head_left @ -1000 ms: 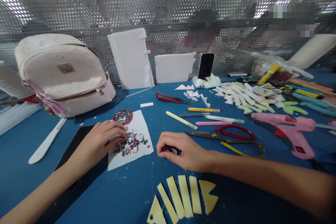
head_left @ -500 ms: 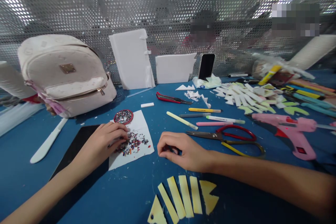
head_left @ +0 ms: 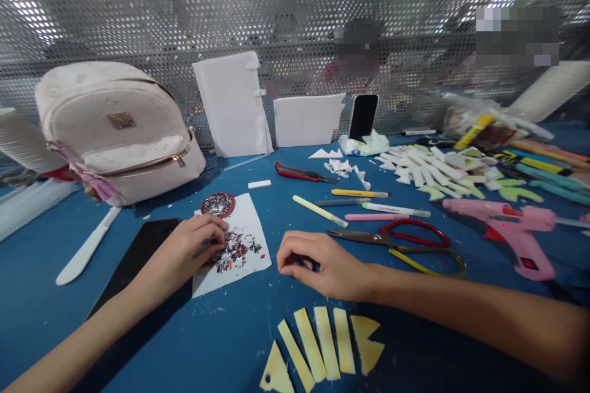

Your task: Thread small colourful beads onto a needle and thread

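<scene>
Over the edge of a white sheet of paper (head_left: 214, 282) my left hand (head_left: 196, 242) is closed in a pinch, its fingertips beside a scatter of small colourful beads (head_left: 237, 250). A thin pale line runs from those fingers across the paper; whether it is a needle or a thread I cannot tell. Behind the hand, a round red-rimmed dish (head_left: 217, 204) is filled with more beads. My right hand (head_left: 322, 265) rests on the blue table, right of the paper, with fingers curled and thumb near the index finger. What lies inside that curl, if anything, is hidden.
Yellow fish-shaped pieces (head_left: 327, 344) lie in front. Scissors (head_left: 382, 237), several markers (head_left: 318, 211), a red cutter (head_left: 304, 173) and a pink glue gun (head_left: 507, 221) lie rightward. Leftward are a black tablet-like slab (head_left: 138, 261), a white plastic knife (head_left: 85, 252) and a backpack (head_left: 115, 135).
</scene>
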A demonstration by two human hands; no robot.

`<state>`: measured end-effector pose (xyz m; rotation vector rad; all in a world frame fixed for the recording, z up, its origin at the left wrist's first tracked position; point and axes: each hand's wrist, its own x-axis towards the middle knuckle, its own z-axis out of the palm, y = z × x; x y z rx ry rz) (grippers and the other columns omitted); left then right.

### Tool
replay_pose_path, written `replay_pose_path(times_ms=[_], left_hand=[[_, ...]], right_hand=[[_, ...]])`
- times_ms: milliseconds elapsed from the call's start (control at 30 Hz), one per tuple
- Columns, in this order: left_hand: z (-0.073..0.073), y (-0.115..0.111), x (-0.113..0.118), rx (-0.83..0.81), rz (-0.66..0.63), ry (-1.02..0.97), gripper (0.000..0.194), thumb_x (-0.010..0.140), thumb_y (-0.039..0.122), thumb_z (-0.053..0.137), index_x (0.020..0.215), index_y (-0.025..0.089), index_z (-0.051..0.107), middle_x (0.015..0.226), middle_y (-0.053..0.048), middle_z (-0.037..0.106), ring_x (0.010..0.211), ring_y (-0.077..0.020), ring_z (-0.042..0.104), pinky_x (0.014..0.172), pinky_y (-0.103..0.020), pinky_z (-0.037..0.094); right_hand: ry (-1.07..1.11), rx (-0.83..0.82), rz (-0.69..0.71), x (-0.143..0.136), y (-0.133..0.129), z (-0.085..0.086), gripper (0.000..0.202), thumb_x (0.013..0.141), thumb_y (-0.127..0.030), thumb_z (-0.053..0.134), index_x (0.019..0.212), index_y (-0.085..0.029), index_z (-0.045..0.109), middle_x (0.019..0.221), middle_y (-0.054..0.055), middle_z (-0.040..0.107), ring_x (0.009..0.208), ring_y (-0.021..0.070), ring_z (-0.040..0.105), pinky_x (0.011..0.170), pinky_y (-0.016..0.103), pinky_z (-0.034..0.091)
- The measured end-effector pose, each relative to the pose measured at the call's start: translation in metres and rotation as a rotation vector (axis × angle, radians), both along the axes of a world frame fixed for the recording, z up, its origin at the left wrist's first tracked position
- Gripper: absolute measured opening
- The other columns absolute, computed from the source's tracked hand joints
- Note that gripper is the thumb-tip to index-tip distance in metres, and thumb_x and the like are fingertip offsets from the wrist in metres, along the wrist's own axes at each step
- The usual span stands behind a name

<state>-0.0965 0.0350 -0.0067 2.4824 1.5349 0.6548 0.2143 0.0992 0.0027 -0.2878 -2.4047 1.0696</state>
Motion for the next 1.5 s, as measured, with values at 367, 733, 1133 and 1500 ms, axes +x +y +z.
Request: replay_pose_path(times_ms=[367,733,1133,1500], left_hand=[[0.005,0.005,-0.016,0.024,0.032,-0.057,0.014,0.098,0.031,0.057,0.089,0.022,0.062,0.108,-0.008,0.069,0.102,-0.0248,0.066,0.088,-0.039,0.052],[0.012,0.001,-0.009,0.011,0.065,-0.099,0.013,0.099,0.029,0.056,0.091,0.022,0.063,0.105,-0.006,0.07,0.1,-0.0235,0.065,0.088,-0.037,0.049],[0.016,-0.01,0.002,-0.024,0.179,-0.19,0.004,0.094,0.023,0.06,0.09,0.023,0.061,0.087,0.002,0.067,0.079,-0.0148,0.063,0.075,-0.026,0.047],[0.021,-0.014,0.015,0.118,0.196,-0.1,0.016,0.093,0.023,0.06,0.109,0.025,0.059,0.092,0.0,0.071,0.083,-0.018,0.067,0.077,-0.027,0.053]], right_hand=[[0.024,-0.02,0.002,0.0,0.0,-0.002,0.006,0.097,-0.015,0.06,0.091,-0.018,0.061,0.09,0.001,0.061,0.072,0.0098,0.052,0.067,0.022,0.042],[0.017,-0.015,-0.001,0.0,0.0,-0.002,0.006,0.097,-0.015,0.059,0.093,-0.018,0.061,0.091,0.001,0.061,0.072,0.0096,0.052,0.067,0.022,0.043],[0.035,-0.012,-0.006,0.0,0.0,-0.002,0.007,0.096,-0.014,0.06,0.091,-0.017,0.061,0.089,0.0,0.06,0.07,0.0088,0.051,0.064,0.022,0.042],[0.026,-0.01,-0.006,0.0,-0.001,0.0,0.006,0.096,-0.014,0.06,0.091,-0.017,0.062,0.089,0.001,0.06,0.071,0.0095,0.052,0.064,0.021,0.041]])
